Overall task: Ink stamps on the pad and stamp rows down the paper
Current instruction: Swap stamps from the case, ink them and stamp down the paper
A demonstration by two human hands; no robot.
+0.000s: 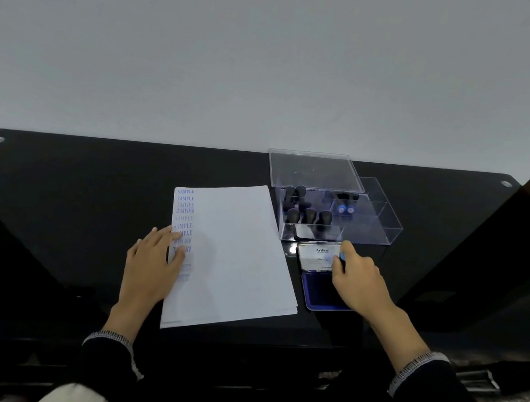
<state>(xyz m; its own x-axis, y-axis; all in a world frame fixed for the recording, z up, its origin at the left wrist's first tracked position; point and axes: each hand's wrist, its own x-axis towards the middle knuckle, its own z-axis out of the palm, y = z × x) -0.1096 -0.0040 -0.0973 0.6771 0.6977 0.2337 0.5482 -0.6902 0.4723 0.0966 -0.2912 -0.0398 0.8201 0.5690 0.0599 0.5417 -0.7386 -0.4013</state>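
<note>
Surface (53, 198): glossy black, rounded far corners, set against a plain pale wall; bare room to my left of the paper.
Paper (235, 258): white sheets in a thin stack, slightly skewed, near edge close to the surface's front edge.
Prints: 1 column of blue "SAMPLE" marks down the paper's left margin, some upside down, lower ones faint.
Left hand (153, 260): fingers straight and flat, pressing the paper's left edge over the lower prints.
Pad (316, 289): blue ink in a shallow tin, lid hinged back with a white label, just right of the paper.
Right hand (354, 281): over the pad, fingers curled round a stamp (342, 256); only a blue bit shows.
Box (339, 218): clear plastic, compartments, dark round-handled stamps inside, lid propped behind.
</note>
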